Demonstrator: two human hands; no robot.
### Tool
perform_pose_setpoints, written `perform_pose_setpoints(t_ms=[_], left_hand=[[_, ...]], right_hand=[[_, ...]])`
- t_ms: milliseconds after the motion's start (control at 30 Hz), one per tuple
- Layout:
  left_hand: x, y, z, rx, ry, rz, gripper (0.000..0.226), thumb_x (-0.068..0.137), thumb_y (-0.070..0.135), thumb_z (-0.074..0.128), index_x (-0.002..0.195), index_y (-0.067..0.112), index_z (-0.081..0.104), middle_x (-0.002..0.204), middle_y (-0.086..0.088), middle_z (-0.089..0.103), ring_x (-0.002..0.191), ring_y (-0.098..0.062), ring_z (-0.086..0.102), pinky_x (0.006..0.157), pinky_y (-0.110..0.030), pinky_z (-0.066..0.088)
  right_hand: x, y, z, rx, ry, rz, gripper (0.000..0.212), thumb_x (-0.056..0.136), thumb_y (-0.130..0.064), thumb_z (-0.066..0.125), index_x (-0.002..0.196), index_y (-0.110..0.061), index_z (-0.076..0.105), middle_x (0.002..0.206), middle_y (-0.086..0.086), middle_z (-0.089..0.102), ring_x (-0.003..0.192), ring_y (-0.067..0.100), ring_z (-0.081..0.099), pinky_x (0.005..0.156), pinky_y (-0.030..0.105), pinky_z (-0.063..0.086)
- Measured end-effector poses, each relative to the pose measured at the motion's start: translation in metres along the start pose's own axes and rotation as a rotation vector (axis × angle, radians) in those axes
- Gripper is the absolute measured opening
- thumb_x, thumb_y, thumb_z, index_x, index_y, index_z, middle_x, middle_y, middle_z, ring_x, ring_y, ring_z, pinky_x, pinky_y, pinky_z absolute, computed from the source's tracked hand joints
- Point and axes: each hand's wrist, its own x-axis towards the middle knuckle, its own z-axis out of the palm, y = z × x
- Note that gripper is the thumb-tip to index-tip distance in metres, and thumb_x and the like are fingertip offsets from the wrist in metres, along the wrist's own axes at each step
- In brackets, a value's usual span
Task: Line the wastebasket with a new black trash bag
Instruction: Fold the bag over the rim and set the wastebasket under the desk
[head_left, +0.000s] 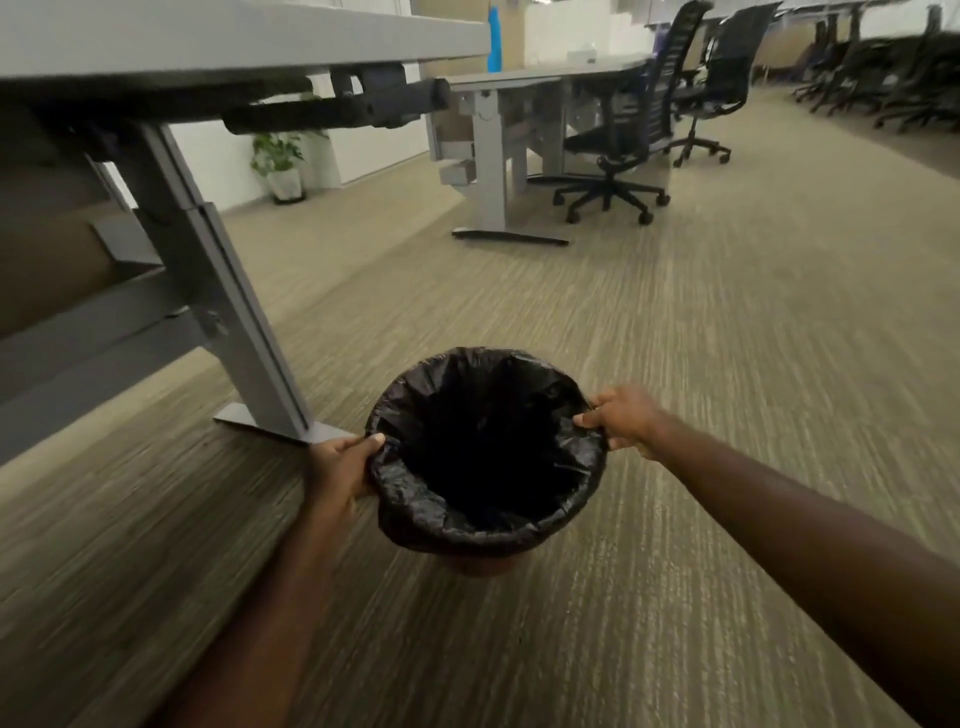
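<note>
A round wastebasket (480, 565) sits low in the middle of the view, seen from above. A black trash bag (441, 519) lines it, its edge folded out over the whole rim and hiding most of the basket's wall. My left hand (340, 467) grips the bagged rim on the left side, thumb on top. On the right side, my right hand (626, 415) pinches the bagged rim. I cannot tell whether the basket rests on the carpet or is lifted.
A grey desk leg and foot (270, 415) stand just left of the basket, under a desk top (208, 41). Another desk (493, 156), office chairs (618, 150) and a potted plant (280, 161) are farther back. Striped carpet (727, 338) stretches to the right.
</note>
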Motion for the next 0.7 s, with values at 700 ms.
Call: perform_pose_setpoints(t_ms=[700], left_hand=[[0.033,-0.046,-0.018,-0.024,0.056,-0.083,0.018,0.084,0.01,0.073,0.095,-0.003,0.071,0.065,-0.007,0.069,0.056,-0.02,0.064,0.046,-0.024,0.054]], right_hand=[[0.045,0.003,0.05,-0.171,-0.026,-0.047,0.025,0.084,-0.005,0.076,0.108,0.002,0.075,0.097,0.025,0.076,0.086,0.035,0.075,0.08,0.054,0.062]])
